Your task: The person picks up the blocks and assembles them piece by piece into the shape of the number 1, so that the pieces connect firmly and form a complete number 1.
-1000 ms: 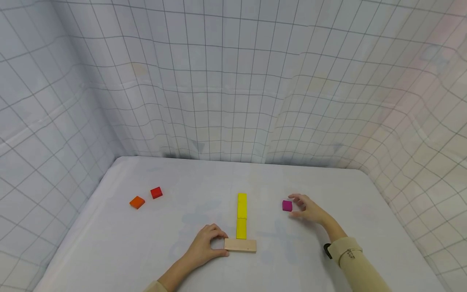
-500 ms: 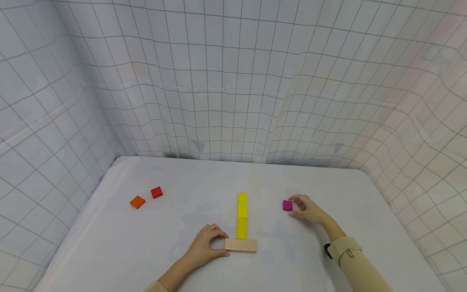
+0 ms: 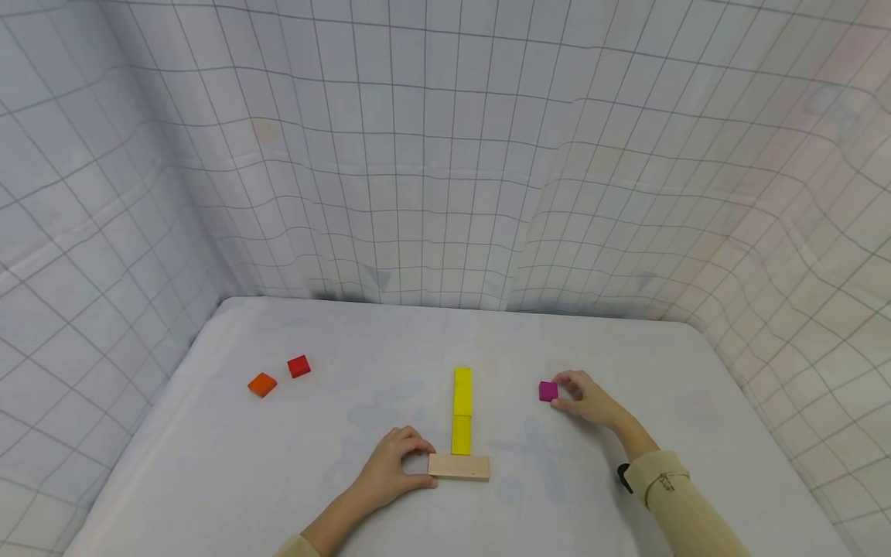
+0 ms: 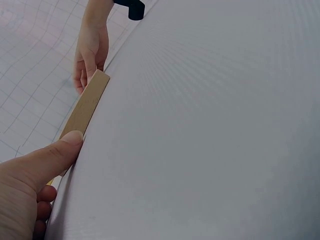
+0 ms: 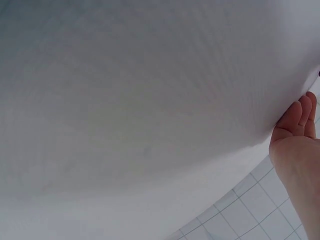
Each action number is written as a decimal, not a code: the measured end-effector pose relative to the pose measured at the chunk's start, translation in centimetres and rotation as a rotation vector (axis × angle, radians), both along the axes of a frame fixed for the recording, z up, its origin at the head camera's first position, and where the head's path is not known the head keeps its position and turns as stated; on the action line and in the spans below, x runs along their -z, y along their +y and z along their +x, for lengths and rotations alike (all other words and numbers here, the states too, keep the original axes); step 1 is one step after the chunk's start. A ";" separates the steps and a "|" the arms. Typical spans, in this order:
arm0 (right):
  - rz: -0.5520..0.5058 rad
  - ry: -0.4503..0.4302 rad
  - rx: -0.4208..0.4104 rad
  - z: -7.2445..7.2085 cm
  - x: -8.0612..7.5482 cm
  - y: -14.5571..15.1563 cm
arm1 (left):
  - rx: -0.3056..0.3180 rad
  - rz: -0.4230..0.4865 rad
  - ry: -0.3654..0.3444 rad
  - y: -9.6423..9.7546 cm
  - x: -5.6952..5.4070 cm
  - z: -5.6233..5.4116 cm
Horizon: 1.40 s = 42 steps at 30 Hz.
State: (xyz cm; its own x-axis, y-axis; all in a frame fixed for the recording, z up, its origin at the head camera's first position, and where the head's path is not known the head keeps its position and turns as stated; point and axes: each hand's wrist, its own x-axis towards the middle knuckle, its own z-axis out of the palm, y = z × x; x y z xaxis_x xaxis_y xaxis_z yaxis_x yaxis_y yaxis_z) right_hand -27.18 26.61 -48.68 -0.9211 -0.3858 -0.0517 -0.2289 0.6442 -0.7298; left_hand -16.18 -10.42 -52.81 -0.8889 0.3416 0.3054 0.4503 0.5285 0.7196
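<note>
My left hand (image 3: 391, 470) pinches the left end of a plain wooden block (image 3: 459, 467), thumb on the near side and forefinger on the far side. In the left wrist view, the thumb (image 4: 55, 156) presses along the wooden block (image 4: 86, 107). Two yellow blocks (image 3: 462, 393) (image 3: 461, 435) lie end to end in a line, the nearer one against the wooden block's far side. To the right, my right hand (image 3: 588, 401) holds a small purple block (image 3: 547, 391) at its right side between thumb and forefinger. A hand (image 5: 295, 145) shows at the right wrist view's edge; its grip is hidden there.
An orange block (image 3: 261, 385) and a red block (image 3: 298, 367) lie apart at the left of the white-covered table (image 3: 209, 480). White gridded curtains (image 3: 445, 155) stand behind the table and on both sides.
The right hand's thumb and forefinger have drawn closer together onto the purple block. The left hand and the other blocks stay where they were.
</note>
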 end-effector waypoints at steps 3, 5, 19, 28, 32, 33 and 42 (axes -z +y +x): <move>0.000 0.000 0.007 0.0 0.0 0.0 | 0.001 0.000 -0.001 0.0 0.0 0.0; 0.001 -0.003 0.009 0.0 0.0 0.0 | 0.001 -0.001 -0.002 0.0 0.0 0.0; 0.008 0.063 0.001 -0.3 0.1 -0.3 | -0.001 -0.002 -0.013 -0.1 -0.2 0.0; -0.029 0.118 -0.044 -1.1 -0.6 -1.6 | 0.008 -0.002 -0.015 -0.2 -0.2 0.1; -0.047 0.145 -0.065 -1.7 -0.7 -2.6 | 0.010 -0.001 -0.008 -0.2 -0.1 0.1; -0.052 0.144 -0.067 -1.9 -0.7 -2.9 | 0.011 -0.001 -0.006 -0.2 -0.1 0.0; -0.051 0.124 -0.069 -3.0 -0.9 -5.6 | 0.020 0.009 0.007 -0.1 0.2 -0.1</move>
State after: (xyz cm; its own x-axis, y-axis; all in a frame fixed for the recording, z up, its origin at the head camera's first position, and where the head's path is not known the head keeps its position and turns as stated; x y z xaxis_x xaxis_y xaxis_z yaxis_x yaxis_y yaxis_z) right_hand -30.21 21.02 -47.80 -0.8906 -0.4473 0.0817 -0.3613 0.5870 -0.7245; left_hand -16.32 -10.57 -52.98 -0.8798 0.3564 0.3146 0.4656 0.5125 0.7215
